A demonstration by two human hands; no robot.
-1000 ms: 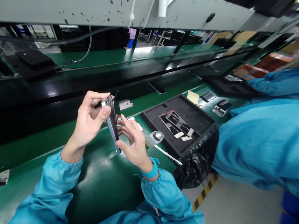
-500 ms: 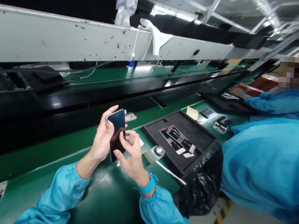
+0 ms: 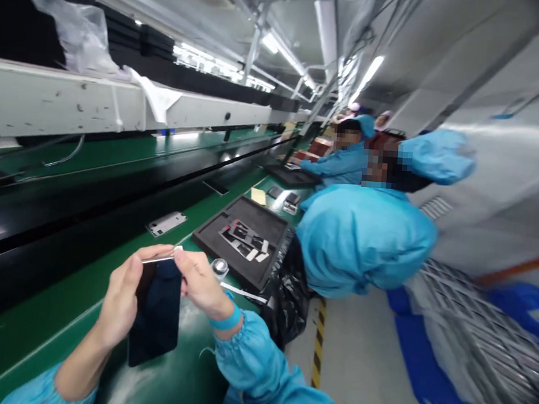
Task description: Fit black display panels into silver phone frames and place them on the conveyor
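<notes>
A dark-screened smartphone (image 3: pixel 156 311) is held up in front of me, its top edge tilted away. My left hand (image 3: pixel 122 296) wraps around its left side, thumb along the upper edge. At the top right corner, my right hand (image 3: pixel 203 283) pinches the phone, with its fingers partly behind it. A small white piece (image 3: pixel 178 248) shows by the right thumb; what it is I cannot make out. Beyond the hands, a silver phone-shaped plate (image 3: pixel 167 224) lies on the green bench (image 3: pixel 165 379). A round-topped metal container (image 3: pixel 220 267) stands just past my right hand.
A black foam tray (image 3: pixel 207 225) holds several phone parts. A black plastic bag (image 3: pixel 295 290) hangs at its near corner. To the right, a co-worker in a blue smock (image 3: pixel 363 239) sits close to the bench. Another dark flat panel (image 3: pixel 216 188) lies farther along.
My view has swung right. The phone has come lower and nearer, its top edge now tipped away. My right hand has gone from the screen's face to the top right corner.
</notes>
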